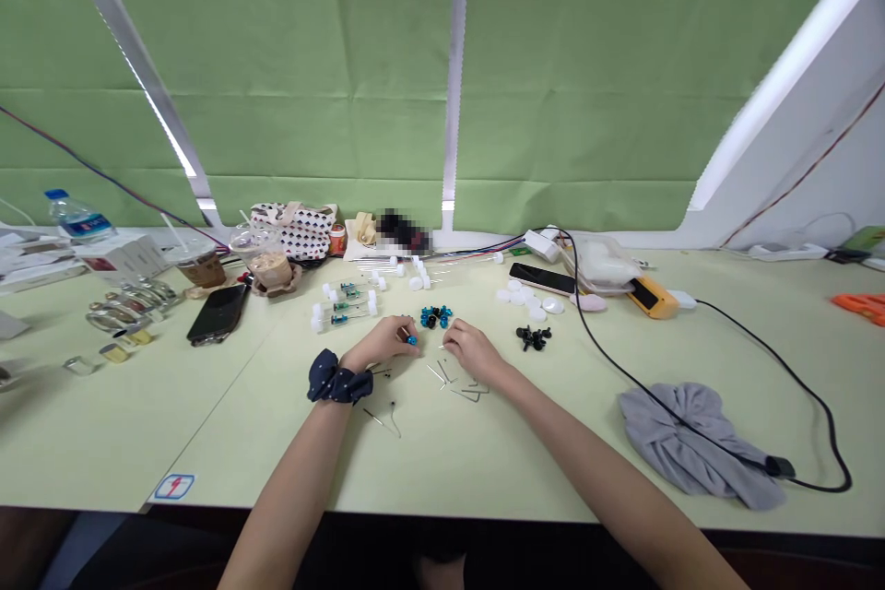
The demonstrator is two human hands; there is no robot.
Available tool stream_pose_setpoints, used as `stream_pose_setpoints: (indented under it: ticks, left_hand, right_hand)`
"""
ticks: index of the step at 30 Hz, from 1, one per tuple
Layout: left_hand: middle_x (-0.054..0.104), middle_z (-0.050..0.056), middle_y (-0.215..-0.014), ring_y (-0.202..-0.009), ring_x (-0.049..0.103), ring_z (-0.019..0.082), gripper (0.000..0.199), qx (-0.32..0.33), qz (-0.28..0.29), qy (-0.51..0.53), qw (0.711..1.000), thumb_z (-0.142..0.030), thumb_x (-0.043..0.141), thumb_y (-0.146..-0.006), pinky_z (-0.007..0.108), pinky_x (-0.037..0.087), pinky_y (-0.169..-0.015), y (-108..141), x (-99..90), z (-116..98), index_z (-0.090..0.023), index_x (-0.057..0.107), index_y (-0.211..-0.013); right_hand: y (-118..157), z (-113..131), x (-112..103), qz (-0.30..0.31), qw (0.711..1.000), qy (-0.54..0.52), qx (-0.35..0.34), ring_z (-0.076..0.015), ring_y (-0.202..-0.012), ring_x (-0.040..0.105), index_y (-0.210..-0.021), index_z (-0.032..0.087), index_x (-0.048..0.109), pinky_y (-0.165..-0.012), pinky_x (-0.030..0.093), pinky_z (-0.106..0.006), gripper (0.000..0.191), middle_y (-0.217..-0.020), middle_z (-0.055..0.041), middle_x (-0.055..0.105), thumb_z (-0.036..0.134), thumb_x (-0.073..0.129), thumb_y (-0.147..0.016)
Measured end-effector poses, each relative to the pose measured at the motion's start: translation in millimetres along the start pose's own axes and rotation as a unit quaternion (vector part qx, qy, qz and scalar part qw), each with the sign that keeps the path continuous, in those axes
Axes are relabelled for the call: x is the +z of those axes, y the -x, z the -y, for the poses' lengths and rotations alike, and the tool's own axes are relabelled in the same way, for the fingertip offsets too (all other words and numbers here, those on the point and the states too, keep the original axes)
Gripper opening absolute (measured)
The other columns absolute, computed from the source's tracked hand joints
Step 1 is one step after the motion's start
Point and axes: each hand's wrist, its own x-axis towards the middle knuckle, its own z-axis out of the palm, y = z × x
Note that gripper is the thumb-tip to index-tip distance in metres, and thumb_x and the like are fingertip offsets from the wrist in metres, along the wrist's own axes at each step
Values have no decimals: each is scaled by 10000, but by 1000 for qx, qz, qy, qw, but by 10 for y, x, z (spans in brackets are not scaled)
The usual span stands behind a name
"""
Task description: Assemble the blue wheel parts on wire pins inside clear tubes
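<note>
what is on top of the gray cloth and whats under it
A black cable and a black connector lie on the gray cloth; anything underneath is covered.

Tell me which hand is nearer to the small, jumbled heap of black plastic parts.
The right hand is nearer: the black heap lies a little way to its right. The left hand is farther off, beyond the right one, pinching a small blue piece.

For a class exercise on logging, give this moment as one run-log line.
left hand: holding blue part | right hand: fingers pinched | black parts: right of hands
</note>
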Motion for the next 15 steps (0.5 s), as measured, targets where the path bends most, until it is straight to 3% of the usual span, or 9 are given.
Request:
stream_pose_setpoints:
  ticks: [4,9,15]
  left_hand:
    - [648,51,-801,-718,575,166,277,-3,-22,-30,999,-399,648,-653,255,436,-636,-5,-52,38,-156,633,-784]
    - [657,56,-834,-772,578,177,273,0,-35,-34,999,-407,604,-704,264,437,-682,17,-175,67,-166,660,-820]
    - [658,77,-906,-767,589,167,323,-21,-55,89,994,-433,615,-706,270,447,-663,114,-369,40,-151,626,-864]
  right_hand:
    - [-14,-133,1,3,999,2,42,-131,-771,522,-776,159,606,-716,405,-241,142,-851,-44,523,116,485,-835]
    - [-27,-194,37,8,999,0,32,-163,-869,512,-819,153,618,-776,400,-266,147,-845,-54,531,102,480,-829]
    - [-3,-134,50,14,999,-31,21,-126,-761,527,-882,164,566,-675,406,-237,235,-928,-48,506,57,361,-842]
